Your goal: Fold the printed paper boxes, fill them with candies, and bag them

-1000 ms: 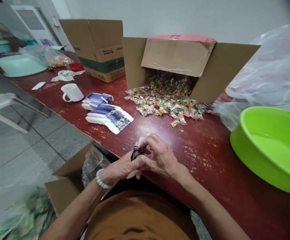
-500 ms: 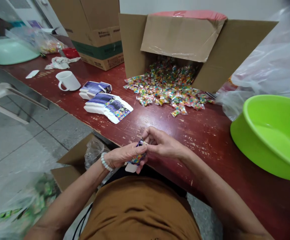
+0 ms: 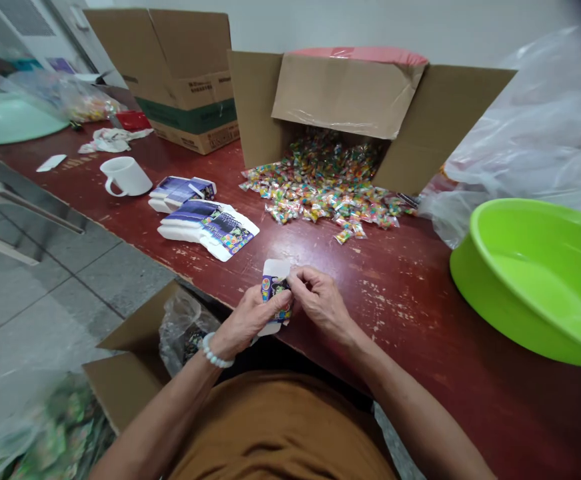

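My left hand [image 3: 253, 317] is closed around a small purple printed candy box [image 3: 276, 283], thumb across its front. The box stands tilted up at the table's front edge, with a white flap sticking out at each end. With thumb and fingertips pinched, my right hand [image 3: 317, 297] grips the box's upper right edge. Beyond my hands lies a stack of flattened purple boxes [image 3: 205, 223], with a smaller stack [image 3: 183, 190] behind it. Wrapped candies [image 3: 320, 190] spill from a cardboard box [image 3: 340, 100] lying on its side.
A green basin [image 3: 525, 280] stands at the right, near plastic sheeting [image 3: 525, 140]. A white mug [image 3: 126, 177] sits left of the stacks. Behind them is a taller carton [image 3: 185, 87]. Below the table's left edge, an open carton [image 3: 127, 380] holds a clear bag.
The small box has turned more upright in my left hand, and its white top flap now shows. My right hand has shifted to its upper right edge. The whole view has tilted slightly.
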A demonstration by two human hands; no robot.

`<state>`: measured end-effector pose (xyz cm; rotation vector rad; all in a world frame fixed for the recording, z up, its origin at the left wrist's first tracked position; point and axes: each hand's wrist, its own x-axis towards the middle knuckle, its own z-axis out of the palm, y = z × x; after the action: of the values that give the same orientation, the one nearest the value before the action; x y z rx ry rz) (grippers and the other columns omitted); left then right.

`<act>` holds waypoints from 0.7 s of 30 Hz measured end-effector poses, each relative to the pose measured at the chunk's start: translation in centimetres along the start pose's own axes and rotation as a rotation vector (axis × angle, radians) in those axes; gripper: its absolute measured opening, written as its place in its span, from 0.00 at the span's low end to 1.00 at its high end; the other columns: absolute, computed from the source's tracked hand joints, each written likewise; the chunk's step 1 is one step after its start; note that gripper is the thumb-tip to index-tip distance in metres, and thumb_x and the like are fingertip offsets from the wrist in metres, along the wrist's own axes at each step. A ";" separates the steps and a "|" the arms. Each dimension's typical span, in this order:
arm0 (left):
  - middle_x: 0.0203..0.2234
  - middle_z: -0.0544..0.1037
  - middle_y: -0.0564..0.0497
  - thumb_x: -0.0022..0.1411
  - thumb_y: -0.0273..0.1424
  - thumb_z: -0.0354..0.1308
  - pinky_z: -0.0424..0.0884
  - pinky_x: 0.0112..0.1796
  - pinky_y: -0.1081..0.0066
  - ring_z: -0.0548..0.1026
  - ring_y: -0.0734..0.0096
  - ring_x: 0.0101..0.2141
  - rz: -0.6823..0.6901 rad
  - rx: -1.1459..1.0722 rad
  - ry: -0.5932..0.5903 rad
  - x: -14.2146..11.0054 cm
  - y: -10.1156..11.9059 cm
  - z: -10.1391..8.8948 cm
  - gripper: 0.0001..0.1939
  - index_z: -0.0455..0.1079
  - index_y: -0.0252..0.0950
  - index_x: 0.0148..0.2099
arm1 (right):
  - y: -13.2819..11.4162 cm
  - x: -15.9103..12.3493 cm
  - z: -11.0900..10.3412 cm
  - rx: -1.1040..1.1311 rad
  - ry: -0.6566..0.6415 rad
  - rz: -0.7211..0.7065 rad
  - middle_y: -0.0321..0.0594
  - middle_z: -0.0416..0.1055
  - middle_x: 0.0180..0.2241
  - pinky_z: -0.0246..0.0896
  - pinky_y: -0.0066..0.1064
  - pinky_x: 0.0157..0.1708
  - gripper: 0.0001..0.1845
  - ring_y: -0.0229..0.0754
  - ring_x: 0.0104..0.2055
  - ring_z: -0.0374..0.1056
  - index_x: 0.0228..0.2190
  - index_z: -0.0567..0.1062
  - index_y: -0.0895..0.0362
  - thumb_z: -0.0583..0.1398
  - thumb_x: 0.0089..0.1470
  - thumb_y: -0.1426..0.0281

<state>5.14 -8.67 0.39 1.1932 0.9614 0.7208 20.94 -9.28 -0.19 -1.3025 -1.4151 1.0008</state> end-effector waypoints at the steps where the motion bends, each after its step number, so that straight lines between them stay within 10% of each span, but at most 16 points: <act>1: 0.35 0.79 0.47 0.58 0.41 0.64 0.75 0.33 0.73 0.77 0.70 0.32 0.049 0.002 0.041 -0.1 0.1 0.0 0.18 0.69 0.33 0.44 | -0.1 0.1 -0.2 -0.052 0.031 -0.033 0.34 0.67 0.22 0.57 0.27 0.27 0.15 0.36 0.24 0.64 0.23 0.71 0.57 0.55 0.58 0.63; 9: 0.35 0.80 0.51 0.54 0.33 0.67 0.77 0.34 0.70 0.80 0.69 0.32 0.257 -0.028 0.326 -1.1 -0.1 0.4 0.33 0.56 0.39 0.58 | 0.7 -0.4 0.7 0.176 0.091 0.006 0.34 0.74 0.29 0.63 0.28 0.32 0.24 0.38 0.30 0.69 0.54 0.65 0.56 0.59 0.58 0.63; 21: 0.28 0.73 0.57 0.59 0.35 0.64 0.70 0.28 0.79 0.72 0.77 0.28 0.161 -0.006 0.171 -0.7 -0.2 -1.0 0.15 0.63 0.39 0.45 | 1.7 -0.1 0.8 0.416 0.006 0.192 0.36 0.74 0.31 0.62 0.28 0.33 0.14 0.37 0.31 0.66 0.32 0.78 0.56 0.65 0.52 0.58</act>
<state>3.89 -8.93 0.26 1.2279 1.0100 0.9660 20.55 -9.17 -1.98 -1.1399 -1.0174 1.3362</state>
